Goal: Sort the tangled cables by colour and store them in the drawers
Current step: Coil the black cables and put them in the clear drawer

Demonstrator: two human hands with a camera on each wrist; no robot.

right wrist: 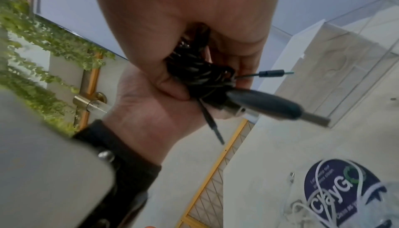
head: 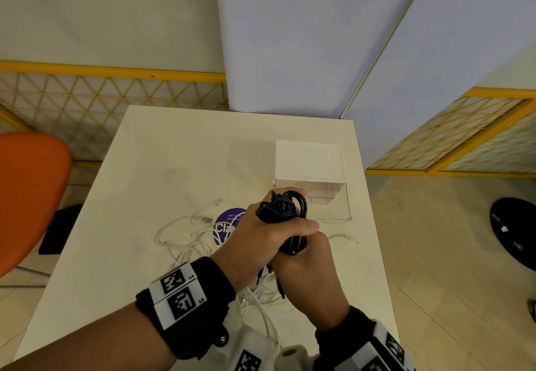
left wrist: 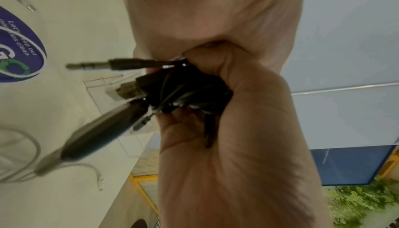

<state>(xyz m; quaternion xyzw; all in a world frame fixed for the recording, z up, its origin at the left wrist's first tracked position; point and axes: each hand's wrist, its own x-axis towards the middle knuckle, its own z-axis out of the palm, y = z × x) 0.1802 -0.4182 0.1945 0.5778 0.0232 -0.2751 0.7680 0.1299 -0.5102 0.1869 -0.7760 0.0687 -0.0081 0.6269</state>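
Black cables (head: 285,211), gathered into one tight bundle, are held up above the table (head: 139,167) by both hands, just in front of the drawer box (head: 309,167). The left hand (head: 261,240) wraps over the top of the bundle with fingers and thumb curled round it; the right hand (head: 307,272) grips the lower end from beneath, pressed against the left. Seen from the left wrist, plugs stick out of the fists: an audio jack (left wrist: 103,64) and a larger black plug (left wrist: 103,127), with thin loose ends hanging. The bundle's long axis runs roughly up and away from the person, pointing toward the drawer box. That box is white on top with clear drawers, and one clear drawer (head: 336,211) looks pulled out toward the hands, lying just beyond and slightly right of the bundle, so the right hand is probably the nearer one for lowering it in. White cables (head: 185,240) lie in a loose tangle on the table, left of the drawer box and nearer the person, partly across a round purple sticker (head: 229,222). One more white cable end (head: 348,238) lies in front of the drawer box on its right. An orange chair (head: 29,196) stands far left of the drawer box, beyond the table's edge.
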